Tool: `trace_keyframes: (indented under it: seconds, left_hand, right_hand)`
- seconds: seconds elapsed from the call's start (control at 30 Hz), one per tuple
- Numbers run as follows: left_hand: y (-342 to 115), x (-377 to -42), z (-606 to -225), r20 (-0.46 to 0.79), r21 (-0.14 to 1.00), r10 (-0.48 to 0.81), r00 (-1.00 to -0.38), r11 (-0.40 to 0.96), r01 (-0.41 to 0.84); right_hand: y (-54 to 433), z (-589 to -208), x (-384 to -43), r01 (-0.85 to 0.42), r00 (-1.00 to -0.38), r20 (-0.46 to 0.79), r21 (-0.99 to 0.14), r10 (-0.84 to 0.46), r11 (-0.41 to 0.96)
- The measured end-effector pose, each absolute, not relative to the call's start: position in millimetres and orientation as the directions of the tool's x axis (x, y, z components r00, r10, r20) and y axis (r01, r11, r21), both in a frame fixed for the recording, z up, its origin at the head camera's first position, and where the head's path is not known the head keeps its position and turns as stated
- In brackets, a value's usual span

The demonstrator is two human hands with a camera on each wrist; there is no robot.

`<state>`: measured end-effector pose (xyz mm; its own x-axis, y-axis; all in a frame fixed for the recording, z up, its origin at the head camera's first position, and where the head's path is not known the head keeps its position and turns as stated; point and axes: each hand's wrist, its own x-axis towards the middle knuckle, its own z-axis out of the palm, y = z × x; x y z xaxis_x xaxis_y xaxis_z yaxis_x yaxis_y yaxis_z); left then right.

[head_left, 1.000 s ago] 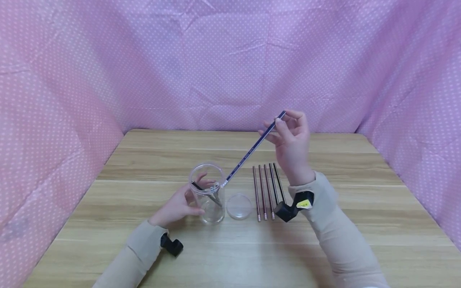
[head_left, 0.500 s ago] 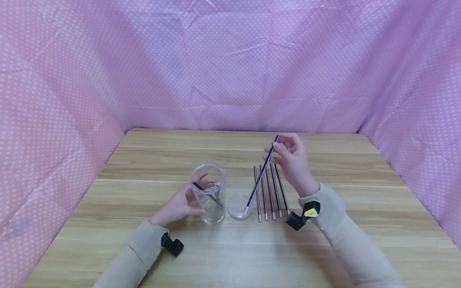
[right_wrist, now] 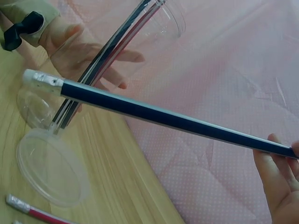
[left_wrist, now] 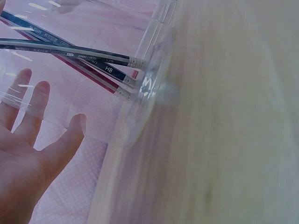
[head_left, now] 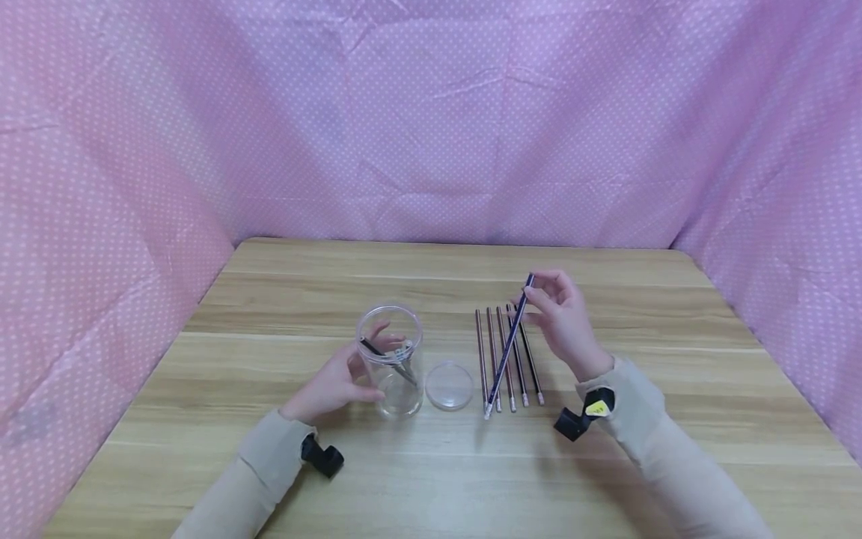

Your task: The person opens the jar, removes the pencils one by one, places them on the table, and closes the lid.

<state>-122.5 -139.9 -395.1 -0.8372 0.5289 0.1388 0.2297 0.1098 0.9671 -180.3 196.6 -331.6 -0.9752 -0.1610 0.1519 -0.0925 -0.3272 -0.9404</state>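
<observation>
My left hand (head_left: pixel 330 385) is around a clear plastic jar (head_left: pixel 407 391), thumb in front and fingers behind. The jar stands upright on the table. Several dark and red pencils (left_wrist: pixel 88 53) with eraser ends lean inside it, seen through the wall in the left wrist view. Between thumb and fingers, my right hand (head_left: pixel 564 323) pinches a dark blue pencil (head_left: pixel 506 352) by its upper end. Its white eraser end points down, over a row of pencils (head_left: pixel 481 352) on the table. The right wrist view shows this blue pencil (right_wrist: pixel 154 116) from close up.
A clear round lid (head_left: pixel 450 386) lies between the jar and the row of pencils. The row holds reddish and dark pencils side by side, erasers toward me. A pink dotted cloth (head_left: pixel 431 150) hangs behind the wooden table (head_left: pixel 431 479).
My right hand has moved down and slightly right. The blue pencil's eraser end has swung from beside the jar, past the lid, to the row of pencils. The left hand and jar stay put.
</observation>
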Motion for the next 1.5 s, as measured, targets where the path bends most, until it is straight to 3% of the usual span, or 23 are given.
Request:
trace_keyframes:
  seconds: [0.77, 1.03, 1.27, 1.5]
  left_hand:
    - [-140, -121, -394, 0.118, 0.971, 0.525, -0.843, 0.116, 0.209]
    - [-140, -122, -395, 0.127, 0.969, 0.525, -0.841, 0.116, 0.219]
    - [-140, -123, -394, 0.132, 0.966, 0.52, -0.844, 0.124, 0.227]
    - [-140, -121, -394, 0.121, 0.968, 0.527, -0.841, 0.125, 0.218]
  right_hand:
    - [249, -336, -205, -0.03, -0.959, 0.088, -0.977, -0.269, -0.213]
    - [261, -347, -217, 0.017, -0.966, 0.001, -0.998, -0.257, -0.067]
    - [272, -360, -234, 0.052, -0.958, -0.097, -0.984, -0.269, 0.171]
    - [275, -371, -245, 0.131, -0.939, -0.203, -0.958, -0.277, 0.256]
